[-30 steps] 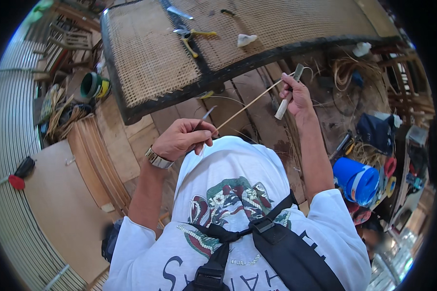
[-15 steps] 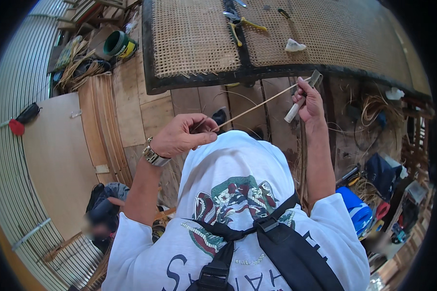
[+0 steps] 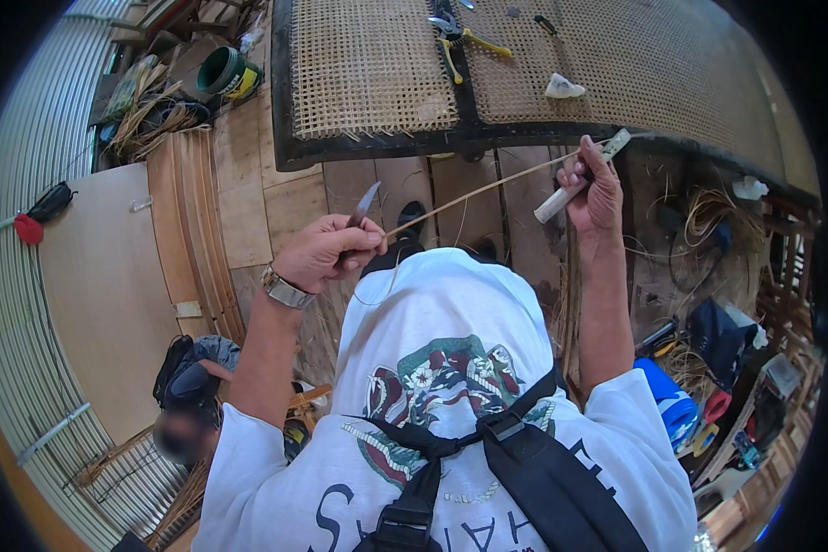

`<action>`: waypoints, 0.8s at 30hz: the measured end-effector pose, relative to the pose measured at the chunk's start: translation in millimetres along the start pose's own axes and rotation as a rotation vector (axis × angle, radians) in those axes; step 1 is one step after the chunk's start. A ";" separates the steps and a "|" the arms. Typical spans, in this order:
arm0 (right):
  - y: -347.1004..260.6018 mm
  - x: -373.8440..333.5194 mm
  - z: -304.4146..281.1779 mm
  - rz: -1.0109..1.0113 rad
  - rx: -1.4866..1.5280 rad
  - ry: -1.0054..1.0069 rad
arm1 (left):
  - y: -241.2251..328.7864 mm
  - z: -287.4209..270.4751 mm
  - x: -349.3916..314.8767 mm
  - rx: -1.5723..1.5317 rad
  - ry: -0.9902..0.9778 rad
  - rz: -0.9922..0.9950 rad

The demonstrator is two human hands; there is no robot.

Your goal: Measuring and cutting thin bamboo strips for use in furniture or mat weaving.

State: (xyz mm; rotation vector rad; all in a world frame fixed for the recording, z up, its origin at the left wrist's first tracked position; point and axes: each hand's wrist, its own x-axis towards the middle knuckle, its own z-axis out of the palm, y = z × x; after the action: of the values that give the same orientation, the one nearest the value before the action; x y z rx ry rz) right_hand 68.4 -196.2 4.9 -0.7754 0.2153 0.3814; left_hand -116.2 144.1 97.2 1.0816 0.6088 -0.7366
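Shirt, white, printed: nearest to us, we list the wearer's shirt, crossed by a black strap.
Watch, metal band: one watch on the left wrist.
Left hand: we record the left hand curled, grasping a knife and pinching one end of the strip.
Knife: blade upward, tilted, rising above the thumb.
Strip, tan, slender: the strip runs taut between both hands, climbing toward the right; a thin curl hangs below the left hand.
Right hand: we record the right hand closed around a pale-shafted tool, with the strip's far end at its fingertips. The tool's kind we cannot tell.
Floor: brown boards beneath the strip.
Container, blue: one container, right side, beside assorted gear.
Panel, woven cane: a dark-framed panel, beyond both hands.
Shears, yellow-handled: one pair of shears upon the panel.
Lump, white: one lump, right of the shears.
Bucket, green: one bucket, left of the panel.
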 end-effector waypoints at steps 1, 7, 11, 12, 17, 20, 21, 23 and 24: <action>-1.0 -1.7 -0.2 -0.003 -0.001 0.000 | -2.6 -0.8 2.0 0.001 -0.002 0.001; -1.1 -13.3 -6.6 0.020 -0.042 0.027 | -11.5 -5.5 5.8 -0.114 -0.054 0.003; -1.0 -18.9 -13.1 0.006 -0.047 0.061 | -12.5 -1.2 3.4 -0.086 -0.068 0.009; -0.6 -18.8 -15.7 0.008 -0.042 0.082 | -11.9 0.2 3.7 -0.067 -0.070 0.016; 2.8 -26.1 -23.7 0.106 -0.075 0.143 | -12.8 19.4 23.4 0.225 0.016 0.107; 16.2 -50.5 -17.1 0.374 -0.276 0.213 | -20.2 30.7 40.8 0.370 0.041 0.188; 22.1 -60.2 -10.2 0.370 -0.274 0.222 | -23.1 32.8 46.4 0.422 0.045 0.240; 35.7 -72.6 4.1 0.550 -0.296 -0.040 | -35.0 30.5 59.0 0.455 0.044 0.272; 48.3 -73.0 6.7 0.549 -0.290 -0.032 | -40.0 29.9 63.2 0.489 0.051 0.305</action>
State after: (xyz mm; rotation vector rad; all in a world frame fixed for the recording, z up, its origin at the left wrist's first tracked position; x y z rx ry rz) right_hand -17.5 -178.6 2.5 -0.9913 0.3479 0.9590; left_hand -106.0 90.4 38.0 1.6077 0.2969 -0.6030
